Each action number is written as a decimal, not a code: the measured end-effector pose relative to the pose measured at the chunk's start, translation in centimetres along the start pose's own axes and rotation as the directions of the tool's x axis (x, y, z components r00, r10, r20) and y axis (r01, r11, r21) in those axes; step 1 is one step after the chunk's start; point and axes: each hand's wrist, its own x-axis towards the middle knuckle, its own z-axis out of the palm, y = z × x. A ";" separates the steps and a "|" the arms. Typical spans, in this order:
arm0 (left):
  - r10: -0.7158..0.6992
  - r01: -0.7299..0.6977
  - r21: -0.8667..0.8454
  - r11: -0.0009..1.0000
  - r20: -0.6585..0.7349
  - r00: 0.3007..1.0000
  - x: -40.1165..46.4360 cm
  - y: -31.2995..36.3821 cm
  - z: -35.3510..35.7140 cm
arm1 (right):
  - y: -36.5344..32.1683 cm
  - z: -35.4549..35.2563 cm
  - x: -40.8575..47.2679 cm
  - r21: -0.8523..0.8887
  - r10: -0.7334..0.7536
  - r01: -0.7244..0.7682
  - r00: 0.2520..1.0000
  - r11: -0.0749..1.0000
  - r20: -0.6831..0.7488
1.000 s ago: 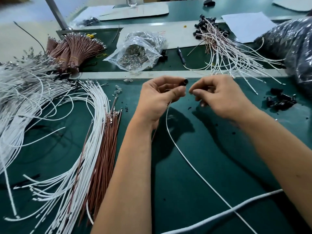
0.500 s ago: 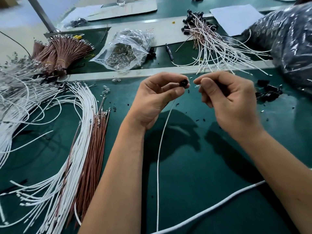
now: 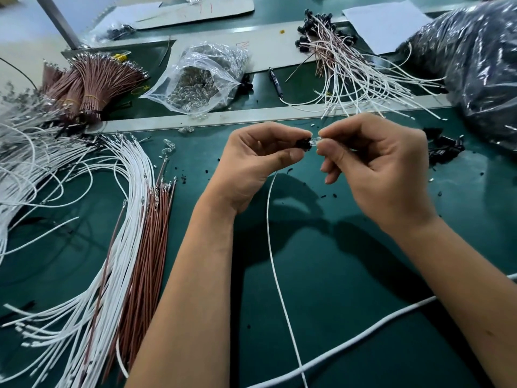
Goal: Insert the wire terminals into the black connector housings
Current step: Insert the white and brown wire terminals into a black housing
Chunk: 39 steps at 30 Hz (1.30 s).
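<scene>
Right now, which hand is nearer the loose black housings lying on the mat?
Right. The right hand is just beside the loose black housings; the left hand is farther away, across from it.

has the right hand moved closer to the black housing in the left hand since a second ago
Yes. The right hand has closed leftward onto the black housing held by the left hand; its fingertips now meet it, with the gap gone.

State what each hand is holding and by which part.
Left hand: small black plastic connector housing, pinched at its body, thin white wire hanging below. Right hand: small clear plastic piece, fingers pinching its right end.
</scene>
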 end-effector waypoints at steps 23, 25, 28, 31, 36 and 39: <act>-0.034 0.055 0.247 0.968 -0.087 0.996 -0.1 0.2 0.3 | 0.6 -0.5 -0.1 -0.278 0.084 -0.053 0.991 0.959 0.100; -0.036 0.056 0.254 0.965 -0.085 0.996 -0.1 0.2 0.5 | 0.6 -0.4 -0.2 -0.288 0.091 -0.063 0.992 0.956 0.084; -0.035 0.054 0.273 0.961 -0.074 0.997 -0.1 0.1 0.3 | 0.7 -0.5 -0.1 -0.255 0.135 -0.104 0.985 0.961 0.106; -0.035 0.051 0.278 0.959 -0.064 0.997 -0.1 0.1 0.2 | 0.8 -1.0 0.1 -0.133 0.196 -0.175 0.966 0.976 0.167; -0.052 0.065 0.302 0.951 -0.052 0.997 -0.1 0.1 0.4 | 1.0 -1.2 0.1 -0.134 0.210 -0.186 0.959 0.973 0.190; -0.038 0.054 0.326 0.944 -0.055 0.998 -0.2 0.2 0.5 | 1.3 -1.0 0.0 -0.152 0.215 -0.188 0.959 0.970 0.187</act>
